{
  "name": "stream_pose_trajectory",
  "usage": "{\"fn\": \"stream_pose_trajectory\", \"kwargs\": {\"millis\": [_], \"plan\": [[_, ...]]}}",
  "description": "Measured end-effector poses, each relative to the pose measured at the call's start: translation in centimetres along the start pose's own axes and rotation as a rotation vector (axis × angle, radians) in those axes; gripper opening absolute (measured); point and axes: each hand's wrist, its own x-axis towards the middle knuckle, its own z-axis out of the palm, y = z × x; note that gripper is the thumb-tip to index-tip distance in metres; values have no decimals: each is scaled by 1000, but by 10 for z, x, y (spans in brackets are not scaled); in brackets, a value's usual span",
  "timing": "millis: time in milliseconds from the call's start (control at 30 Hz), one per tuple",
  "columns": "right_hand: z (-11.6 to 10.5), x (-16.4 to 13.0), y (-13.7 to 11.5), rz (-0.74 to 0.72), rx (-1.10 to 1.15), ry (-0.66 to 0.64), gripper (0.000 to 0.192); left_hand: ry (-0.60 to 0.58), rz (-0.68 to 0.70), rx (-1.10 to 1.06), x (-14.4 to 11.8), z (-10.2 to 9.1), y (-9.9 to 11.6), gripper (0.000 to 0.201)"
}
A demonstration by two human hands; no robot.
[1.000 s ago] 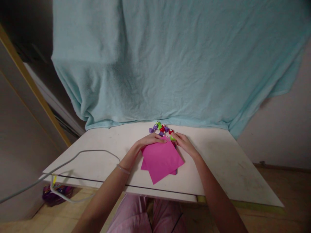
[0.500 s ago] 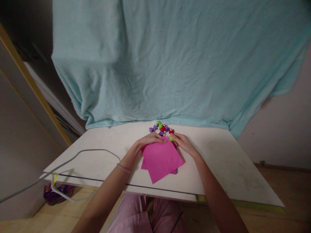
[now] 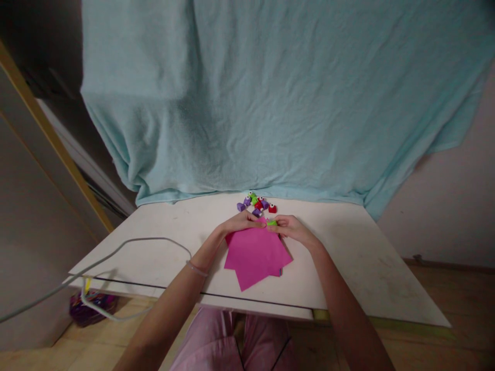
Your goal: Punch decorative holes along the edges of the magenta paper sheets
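A bright pink square sheet of paper [image 3: 257,255] lies turned at an angle over a stack of other sheets [image 3: 281,272], whose coloured edges show at the lower right. My left hand [image 3: 243,222] is closed on the paper's far corner, thumb on top. Between the thumb and fingers of my right hand [image 3: 291,228] is a small green clip [image 3: 271,223], touching that same corner. Whether its jaws have taken the paper is too small to tell. Just beyond, a red clip with googly eyes [image 3: 273,208] sits apart from a little heap of purple, green and red clips [image 3: 253,200].
The white table [image 3: 348,257] ends at a light blue cloth [image 3: 270,103] hanging behind it. A grey cable [image 3: 127,245] loops over the left side of the table, reaching my left forearm. A shiny purple bag [image 3: 93,307] sits on the floor at left.
My right hand has brought the green clip slightly down and closer to my left hand, onto the paper's far corner. The red clip behind it now shows fully.
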Motion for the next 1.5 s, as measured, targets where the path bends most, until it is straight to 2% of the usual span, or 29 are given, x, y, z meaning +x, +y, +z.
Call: {"fn": "stream_pose_trajectory", "kwargs": {"millis": [367,733,1100,1500], "plan": [[0,1,2,-24,21,-24,45,51,73,30,2,3,-1,49],[-1,4,12,-72,-25,-55,43,16,114,75,7,0,-9,49],[5,0,6,-101,-78,-20,41,21,151,97,6,3,-8,47],[9,-5,-7,-52,-83,-20,41,89,167,107,5,7,-3,47]]}}
